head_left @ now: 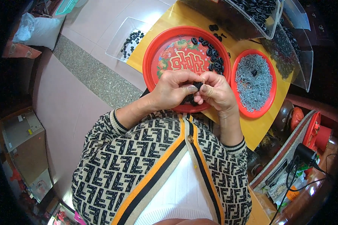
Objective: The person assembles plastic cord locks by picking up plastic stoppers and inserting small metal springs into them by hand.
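Over the near part of a round red tray, my left hand and my right hand meet, fingertips pinched on a small black plastic part. Its exact kind is partly hidden by my fingers. Oval black parts with two holes lie along the tray's right side. A few more dark parts show below my hands. Right of my right hand is a red oval tray heaped with small silvery metal pieces, perhaps screws or springs. One black piece rests on the heap.
A yellow surface lies beneath the trays. At the far left stands a clear box with small black pieces. Clear bins of black parts border the far right. A black adapter with cables sits at the near right.
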